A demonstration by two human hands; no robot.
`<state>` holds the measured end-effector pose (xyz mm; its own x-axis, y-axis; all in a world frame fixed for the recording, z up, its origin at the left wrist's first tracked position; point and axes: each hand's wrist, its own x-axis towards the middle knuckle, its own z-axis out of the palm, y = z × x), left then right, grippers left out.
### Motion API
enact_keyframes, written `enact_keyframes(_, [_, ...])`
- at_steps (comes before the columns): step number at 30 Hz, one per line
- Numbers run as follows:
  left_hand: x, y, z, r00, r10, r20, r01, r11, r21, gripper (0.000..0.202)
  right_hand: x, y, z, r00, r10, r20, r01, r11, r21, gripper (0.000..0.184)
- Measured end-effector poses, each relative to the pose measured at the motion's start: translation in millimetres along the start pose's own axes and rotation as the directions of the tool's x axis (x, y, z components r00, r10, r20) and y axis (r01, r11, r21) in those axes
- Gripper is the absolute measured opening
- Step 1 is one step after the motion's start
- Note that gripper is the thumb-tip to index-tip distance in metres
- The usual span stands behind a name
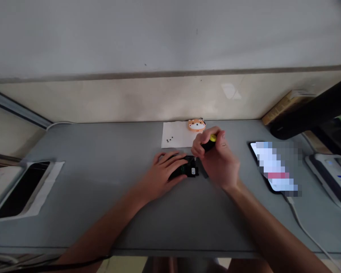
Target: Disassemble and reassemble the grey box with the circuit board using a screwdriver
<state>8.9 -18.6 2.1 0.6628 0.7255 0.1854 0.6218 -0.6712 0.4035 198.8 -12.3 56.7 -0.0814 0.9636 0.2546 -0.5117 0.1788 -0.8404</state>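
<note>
Holding down a black device [192, 171] on the desk [102, 170]: left hand [162, 172], palm down, fingers slightly spread across its top, thumb along the near edge. Right hand [218, 163] just beside it, fingers curled firmly round a black tool handle with yellow end [208, 144]; tool's lower end not clear. Left forearm slants in from lower left, low; right from lower right, wrist bent, knuckles near the white paper [177, 132].
</note>
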Motion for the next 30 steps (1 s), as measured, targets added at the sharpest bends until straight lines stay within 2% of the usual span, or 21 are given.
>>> enact_keyframes(4, [-0.1, -0.2, 0.5, 1.000, 0.017, -0.001, -0.017, 1.000, 0.024, 0.042, -0.5, -0.6, 0.2, 0.999, 0.029, 0.035, -0.030, 0.999, 0.030, 0.036])
enact_keyframes(10, [-0.9, 0.4, -1.2, 1.000, 0.006, 0.016, -0.006, 1.000, 0.025, 0.043, 1.1, -4.7, 1.4, 1.000, 0.011, -0.010, -0.011, 1.000, 0.012, 0.037])
enact_keyframes(16, [-0.9, 0.0, -0.8, 1.000, 0.012, 0.012, -0.012, 1.000, 0.021, 0.042, 2.1, -5.0, -0.1, 0.999, 0.041, 0.025, -0.040, 0.999, -0.020, 0.039])
enact_keyframes(30, [2.1, 3.8, -3.3, 1.000, 0.011, 0.002, -0.011, 1.000, 0.003, 0.038, 1.4, -4.6, 2.2, 1.000, 0.021, -0.004, -0.021, 1.000, -0.004, 0.039])
